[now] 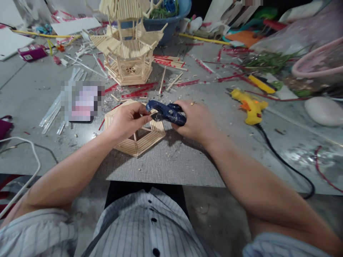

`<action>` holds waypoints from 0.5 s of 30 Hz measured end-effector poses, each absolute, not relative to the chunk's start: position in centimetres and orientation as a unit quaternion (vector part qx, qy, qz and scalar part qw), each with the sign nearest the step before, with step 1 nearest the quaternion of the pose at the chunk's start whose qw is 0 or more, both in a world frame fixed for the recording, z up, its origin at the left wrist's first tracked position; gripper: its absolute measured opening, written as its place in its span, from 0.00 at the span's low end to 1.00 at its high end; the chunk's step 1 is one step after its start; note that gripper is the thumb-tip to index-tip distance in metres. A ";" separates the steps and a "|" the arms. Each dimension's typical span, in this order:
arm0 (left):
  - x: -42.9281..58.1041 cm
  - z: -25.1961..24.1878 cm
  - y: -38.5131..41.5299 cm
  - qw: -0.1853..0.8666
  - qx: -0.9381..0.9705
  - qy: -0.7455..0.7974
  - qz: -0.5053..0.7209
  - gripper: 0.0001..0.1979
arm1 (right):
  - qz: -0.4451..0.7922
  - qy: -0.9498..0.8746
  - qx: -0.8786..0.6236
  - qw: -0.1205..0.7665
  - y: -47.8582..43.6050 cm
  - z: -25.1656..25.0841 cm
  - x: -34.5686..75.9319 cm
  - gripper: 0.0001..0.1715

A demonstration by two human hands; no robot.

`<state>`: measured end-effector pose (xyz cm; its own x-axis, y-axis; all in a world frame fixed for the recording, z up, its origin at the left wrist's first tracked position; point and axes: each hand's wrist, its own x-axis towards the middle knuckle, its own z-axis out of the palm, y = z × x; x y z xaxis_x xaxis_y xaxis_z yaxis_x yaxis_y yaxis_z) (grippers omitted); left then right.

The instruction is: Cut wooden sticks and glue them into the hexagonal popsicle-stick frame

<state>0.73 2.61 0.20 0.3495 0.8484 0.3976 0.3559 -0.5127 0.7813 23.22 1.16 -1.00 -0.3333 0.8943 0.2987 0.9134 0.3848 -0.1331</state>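
A hexagonal frame of wooden sticks (142, 139) lies on the grey table in front of me. My left hand (128, 119) rests on top of it, fingers pinched together near its far edge on something I cannot make out. My right hand (197, 119) is closed around a dark blue cutter (166, 112), whose nose points left and meets my left fingertips over the frame. A ring shows on one right finger.
A tall stick pagoda (125, 53) stands behind. Loose wooden sticks and red strips (166, 80) litter the middle. A yellow glue gun (249, 105) with a black cord lies right. Clear sticks (53, 110) and a white cable (29, 157) lie left; a blue basin (171, 18) sits at the back.
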 end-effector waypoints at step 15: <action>0.6 0.4 2.5 0.236 0.799 0.406 0.375 0.09 | -0.019 -0.827 -0.539 0.159 1.0 -1.0 23.0 0.26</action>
